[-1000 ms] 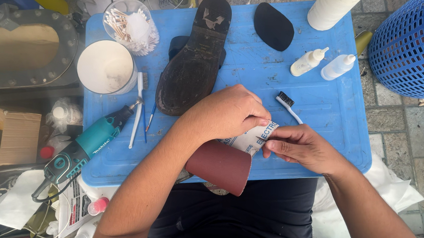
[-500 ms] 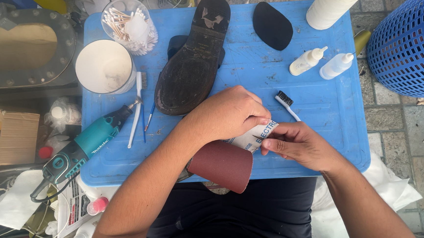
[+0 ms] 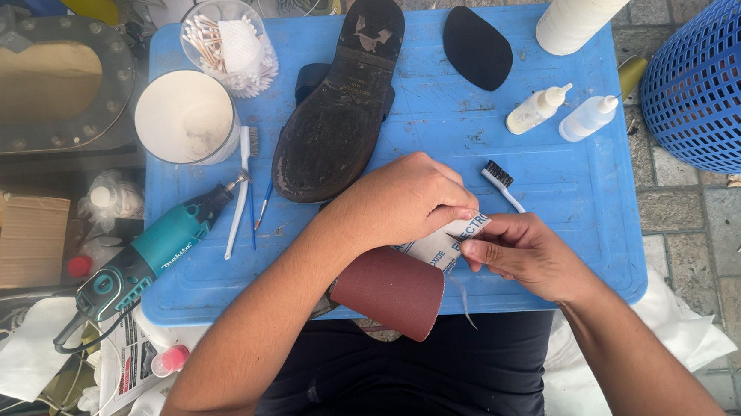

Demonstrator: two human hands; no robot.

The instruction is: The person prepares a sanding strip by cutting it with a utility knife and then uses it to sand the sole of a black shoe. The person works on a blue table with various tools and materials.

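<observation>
both hands, left hand (image 3: pixel 401 201) and right hand (image 3: pixel 522 256), pinch the sandpaper (image 3: pixel 400 283) just below the shoe (image 3: pixel 338 112); its long axis runs lower-left to upper-right.

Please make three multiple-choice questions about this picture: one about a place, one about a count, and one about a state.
1. Where does the shoe lie?
A. on the blue tray
B. in the basket
C. on the person's lap

2. How many small squeeze bottles stand near the tray's far right?
A. one
B. two
C. four

3. How is the sandpaper sheet held?
A. lying flat, untouched
B. pinched by both hands, curling
C. rolled inside the cup

Answers:
1 A, sole up on the blue tray.
2 B, two squeeze bottles side by side.
3 B, left hand and right hand grip its edge.
</observation>
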